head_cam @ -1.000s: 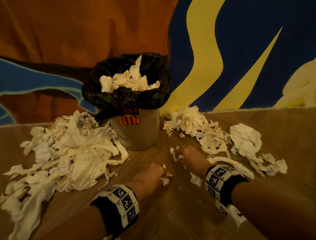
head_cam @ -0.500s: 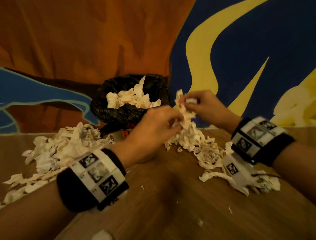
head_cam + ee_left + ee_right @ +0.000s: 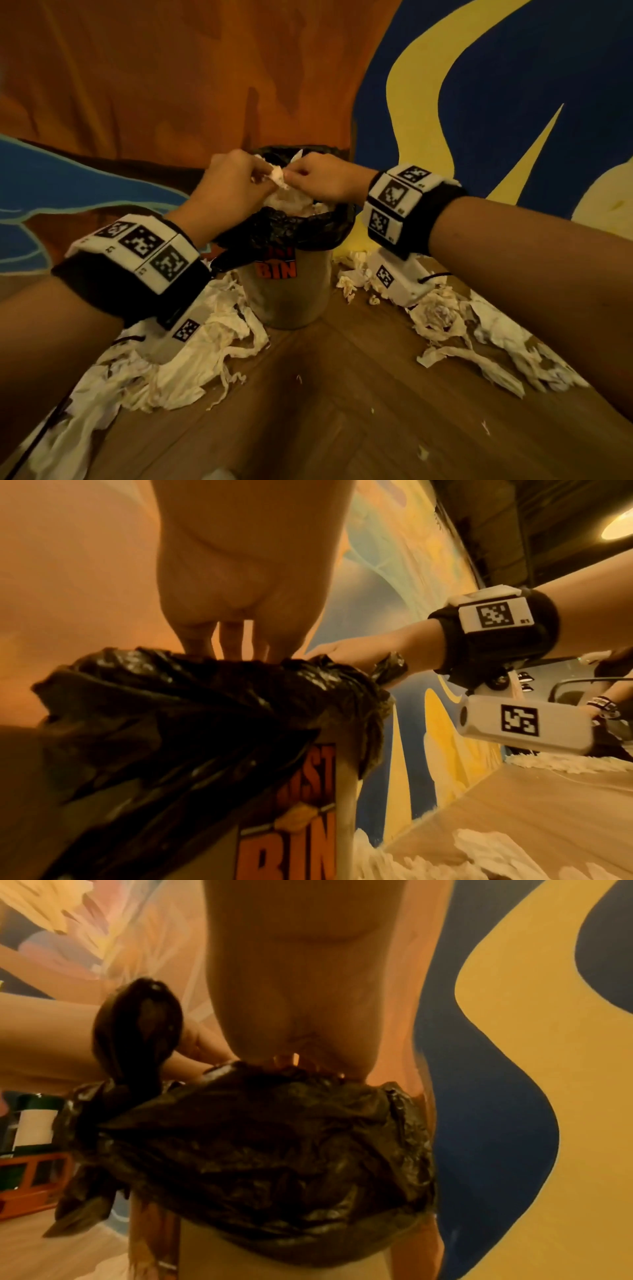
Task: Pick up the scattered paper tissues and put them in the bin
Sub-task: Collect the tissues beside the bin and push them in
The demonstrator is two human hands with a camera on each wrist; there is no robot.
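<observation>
The grey bin [image 3: 284,294] with a black liner [image 3: 291,228] stands in the corner, heaped with white tissues [image 3: 291,202]. Both hands hover over its mouth. My left hand [image 3: 236,181] and right hand [image 3: 322,178] each pinch the same small wad of tissue [image 3: 276,175] between their fingertips, just above the heap. In the left wrist view the liner [image 3: 192,702] hides my fingertips, and the right hand [image 3: 346,653] reaches in over the rim. In the right wrist view the liner [image 3: 257,1123] covers the bin mouth and hides the wad.
A large pile of crumpled tissues [image 3: 178,356] lies on the wooden floor [image 3: 329,411] left of the bin, and a smaller spread [image 3: 462,329] lies to its right. Small scraps [image 3: 423,452] dot the floor in front. Painted walls close the corner behind.
Both hands rose from the floor with scraps of tissue, came together in front of the bin, and now hold a wad over its mouth. The head view has moved closer.
</observation>
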